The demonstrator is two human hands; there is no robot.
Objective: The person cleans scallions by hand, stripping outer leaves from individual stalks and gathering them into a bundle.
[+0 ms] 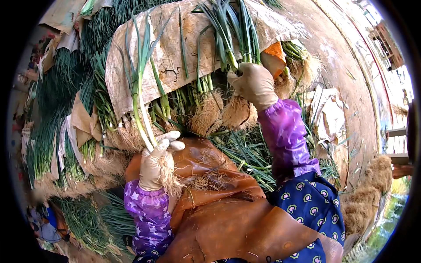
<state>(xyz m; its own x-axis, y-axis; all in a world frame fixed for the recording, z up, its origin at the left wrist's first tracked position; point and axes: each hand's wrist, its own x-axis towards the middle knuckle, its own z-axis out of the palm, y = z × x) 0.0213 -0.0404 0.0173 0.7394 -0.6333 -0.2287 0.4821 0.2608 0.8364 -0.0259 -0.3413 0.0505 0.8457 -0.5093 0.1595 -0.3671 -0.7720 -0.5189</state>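
My left hand (154, 166), in a pale glove, is closed around the white lower stems of a few green onions (142, 101). Their stringy roots hang below the fingers, and the green tops lean up over a brown sheet (175, 44). Further up on the right, my right hand (254, 83), gloved too, is closed on the stems of another onion bunch (232, 35). Its leaves reach over the sheet's upper edge. Beneath the sheet, rooted bundles (207, 114) lie side by side between my hands. An orange object (273, 59) sits just right of my right hand.
A brown apron (228, 228) with loose roots on it covers my lap. Piled green onions (61, 101) fill the left side. Loose leaves (247, 153) lie below my right hand. Fibrous brown heaps (366, 197) are at the right, near a crumpled white sack (329, 114).
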